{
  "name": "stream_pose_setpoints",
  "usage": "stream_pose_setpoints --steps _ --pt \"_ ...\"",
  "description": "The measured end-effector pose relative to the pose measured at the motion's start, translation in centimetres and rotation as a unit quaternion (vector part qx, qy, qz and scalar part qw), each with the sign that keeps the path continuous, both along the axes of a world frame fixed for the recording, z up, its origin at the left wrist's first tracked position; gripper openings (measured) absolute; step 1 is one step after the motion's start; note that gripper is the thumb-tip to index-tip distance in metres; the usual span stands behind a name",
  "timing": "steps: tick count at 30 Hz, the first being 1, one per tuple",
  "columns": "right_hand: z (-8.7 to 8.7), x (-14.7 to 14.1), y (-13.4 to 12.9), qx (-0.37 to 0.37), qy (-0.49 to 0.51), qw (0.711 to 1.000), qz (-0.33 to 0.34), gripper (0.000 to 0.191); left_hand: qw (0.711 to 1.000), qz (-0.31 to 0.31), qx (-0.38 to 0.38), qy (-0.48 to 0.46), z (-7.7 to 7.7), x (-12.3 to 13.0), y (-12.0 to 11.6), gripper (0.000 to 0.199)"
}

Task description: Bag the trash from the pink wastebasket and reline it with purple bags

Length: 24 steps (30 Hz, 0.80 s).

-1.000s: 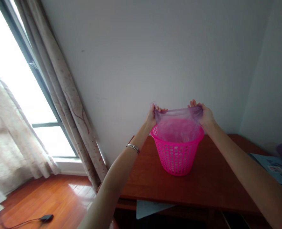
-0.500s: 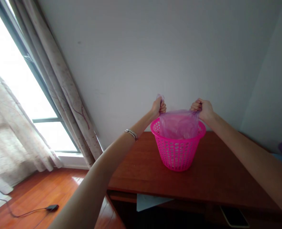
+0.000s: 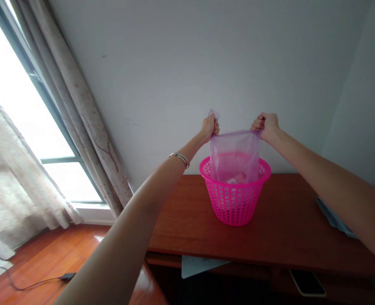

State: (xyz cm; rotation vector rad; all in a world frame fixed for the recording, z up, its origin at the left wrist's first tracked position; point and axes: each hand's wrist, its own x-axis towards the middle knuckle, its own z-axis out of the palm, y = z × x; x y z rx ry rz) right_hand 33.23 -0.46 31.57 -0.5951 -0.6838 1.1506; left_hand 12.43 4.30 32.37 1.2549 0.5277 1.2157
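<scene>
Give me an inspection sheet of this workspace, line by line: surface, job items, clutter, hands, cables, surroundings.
Surface: reddish-brown wooden desk, basket standing on it.
Job items: round pink perforated plastic basket, upright; translucent purple plastic bag, lower part inside the basket's rim.
Clutter: pale blue sheet at the desk's right; dark phone below the desktop.
Hands: left hand and right hand each grip the bag's top edge, above the basket.
Cables: thin black cable on the floor.
Surroundings: beige curtains, bright window, wooden floor.
</scene>
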Motion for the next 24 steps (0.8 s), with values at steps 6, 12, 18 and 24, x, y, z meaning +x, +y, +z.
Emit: stream_pose_setpoints --steps 6,12,18,24 --pt "3.7 0.0 0.6 0.014 -0.033 0.999 -0.035 0.036 0.999 0.015 0.017 -0.042 3.4 0.9 0.7 0.046" --pt "8.2 -0.5 -0.7 0.036 -0.057 0.996 -0.056 0.039 0.995 0.043 0.041 -0.077 7.5 1.5 -0.1 0.047" --pt "14.9 -0.8 -3.5 0.102 -0.122 0.984 -0.080 0.037 0.979 0.112 0.170 -0.012 14.9 1.4 -3.0 0.046" --pt "22.3 -1.6 -9.3 0.180 -0.152 0.966 -0.108 0.038 0.968 0.069 0.238 -0.041 22.5 0.4 -8.1 0.047"
